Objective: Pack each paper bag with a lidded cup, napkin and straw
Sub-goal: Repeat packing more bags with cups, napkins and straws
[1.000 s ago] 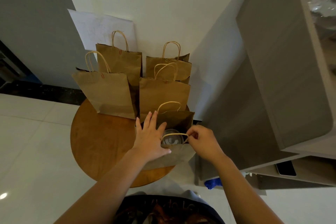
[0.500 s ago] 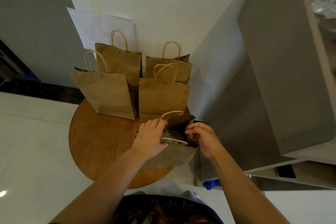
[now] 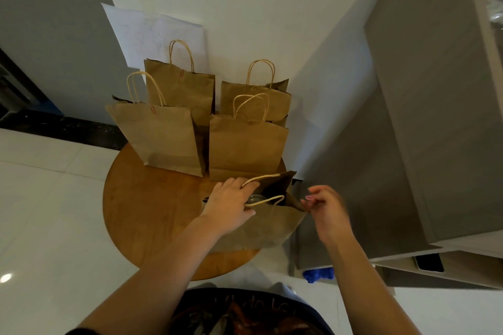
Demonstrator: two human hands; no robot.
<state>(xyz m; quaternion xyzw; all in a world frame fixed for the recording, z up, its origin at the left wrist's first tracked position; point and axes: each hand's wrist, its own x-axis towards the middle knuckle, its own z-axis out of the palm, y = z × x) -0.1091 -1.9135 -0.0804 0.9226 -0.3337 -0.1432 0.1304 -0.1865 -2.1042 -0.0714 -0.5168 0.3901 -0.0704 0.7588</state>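
While four brown paper bags stand upright at the back of the round wooden table (image 3: 141, 215), their tops closed and, on at least three of them, fastened by a small clip, the fifth and nearest bag (image 3: 261, 226) is being worked on at the table's front edge. The step in hand is judged to be the closing of this last bag, so the task appears close to its end.

Taken from left to right, the left hand (image 3: 231, 204) is seen first: its fingers are laid over the bag's mouth and curled at the near rim, by the twisted paper handles (image 3: 265, 200), so that the opening is pressed together. Inside the mouth a clear domed lid (image 3: 254, 198) of a cup can be made out; napkin and straw cannot be seen, being hidden by the paper if present. Further right, the bag's dark inner flap is still gaping. Just beside its right corner the right hand (image 3: 328, 208) is blurred, and a small pink paper clip (image 3: 309, 197) is pinched between thumb and fingertips.

For the next move, the two rims would have to be brought flush and held flat, and the clip slid over both layers. The paper is thin and creased, so it is likely to crumple if it is pushed hard.
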